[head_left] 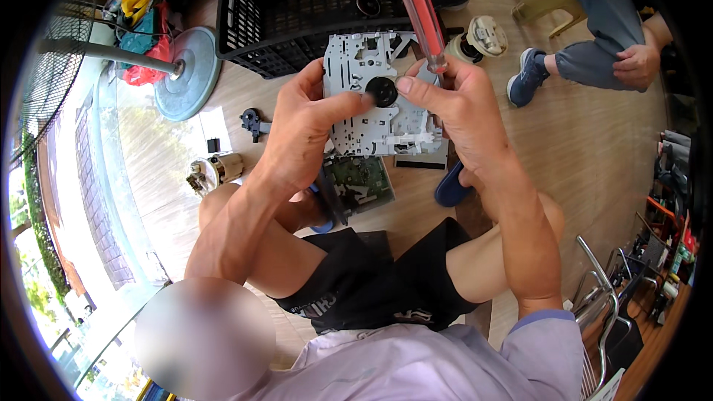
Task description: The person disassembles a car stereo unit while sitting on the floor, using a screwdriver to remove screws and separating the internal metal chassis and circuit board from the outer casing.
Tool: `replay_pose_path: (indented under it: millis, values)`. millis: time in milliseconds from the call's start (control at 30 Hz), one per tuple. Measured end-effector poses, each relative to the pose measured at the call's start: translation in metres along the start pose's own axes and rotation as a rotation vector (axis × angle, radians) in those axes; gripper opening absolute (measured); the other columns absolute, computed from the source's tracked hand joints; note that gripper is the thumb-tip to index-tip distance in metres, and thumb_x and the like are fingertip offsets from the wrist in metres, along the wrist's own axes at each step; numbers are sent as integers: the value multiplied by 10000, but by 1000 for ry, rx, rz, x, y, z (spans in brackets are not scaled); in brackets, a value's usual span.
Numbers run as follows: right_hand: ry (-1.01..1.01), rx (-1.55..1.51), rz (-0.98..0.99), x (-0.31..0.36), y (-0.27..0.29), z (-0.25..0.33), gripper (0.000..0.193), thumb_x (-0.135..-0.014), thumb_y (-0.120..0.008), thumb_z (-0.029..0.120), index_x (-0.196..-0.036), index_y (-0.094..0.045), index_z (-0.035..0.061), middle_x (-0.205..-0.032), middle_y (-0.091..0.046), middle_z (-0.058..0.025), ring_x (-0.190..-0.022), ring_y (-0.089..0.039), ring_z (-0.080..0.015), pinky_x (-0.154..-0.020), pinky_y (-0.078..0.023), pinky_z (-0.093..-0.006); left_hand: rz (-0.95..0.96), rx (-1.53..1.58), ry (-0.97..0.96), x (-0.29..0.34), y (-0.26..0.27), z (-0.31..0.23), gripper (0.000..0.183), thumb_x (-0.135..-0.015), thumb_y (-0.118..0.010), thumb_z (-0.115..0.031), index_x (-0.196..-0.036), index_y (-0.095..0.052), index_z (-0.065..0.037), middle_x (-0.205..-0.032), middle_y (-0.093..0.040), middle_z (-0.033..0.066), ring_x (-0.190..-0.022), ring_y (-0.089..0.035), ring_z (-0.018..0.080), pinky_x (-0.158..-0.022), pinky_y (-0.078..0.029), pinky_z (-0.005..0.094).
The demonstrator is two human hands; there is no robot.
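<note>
In front of my knees I hold up a silvery metal disc drive mechanism [353,125], a flat plate full of slots and holes. My left hand [297,119] grips its left edge, with the thumb lying over the face toward a black round hub [382,92]. At the right edge my right hand [469,108] clasps the plate, its thumb tip beside the hub. A screwdriver [423,21] with a clear red handle is also in my right hand, the handle pointing up and away; its shaft is hidden. Below the mechanism, a green circuit board [364,182] lies near the floor.
A black plastic crate [256,56] stands just beyond the mechanism. Left are a fan's round base [186,89], a small black part [254,123] and a pump-like part [215,172]. Another person's shoe [526,78] is at upper right. A metal rack [605,297] stands lower right.
</note>
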State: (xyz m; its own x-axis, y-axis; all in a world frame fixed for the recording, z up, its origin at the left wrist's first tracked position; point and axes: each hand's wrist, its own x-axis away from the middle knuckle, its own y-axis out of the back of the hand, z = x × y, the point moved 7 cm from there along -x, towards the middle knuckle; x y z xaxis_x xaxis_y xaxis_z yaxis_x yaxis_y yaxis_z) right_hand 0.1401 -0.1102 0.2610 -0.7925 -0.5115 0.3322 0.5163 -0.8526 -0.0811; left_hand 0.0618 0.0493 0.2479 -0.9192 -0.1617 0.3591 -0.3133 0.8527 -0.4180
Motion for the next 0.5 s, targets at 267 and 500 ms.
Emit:
replay_pose_path:
  millis: [267,500]
  values:
    - [20,90,-4,2,0,5,184,-861,-774,140,-963,-682,17,-811,-649,4,-732,-558,-53,-651,-434,-214,-10,-5,-7,1,0,-1,371,-838,-699,31,-1193,-592,40,-1055,-726,107,-890,-712,155,-818,-596,291]
    - [15,103,7,2,2,1,194,-861,-773,141,-973,-676,16,-835,-656,-5,-752,-561,-66,-670,-436,-234,-17,-42,-1,5,-2,-3,375,-844,-684,32,-1205,-584,45,-1059,-722,105,-901,-706,151,-822,-595,297]
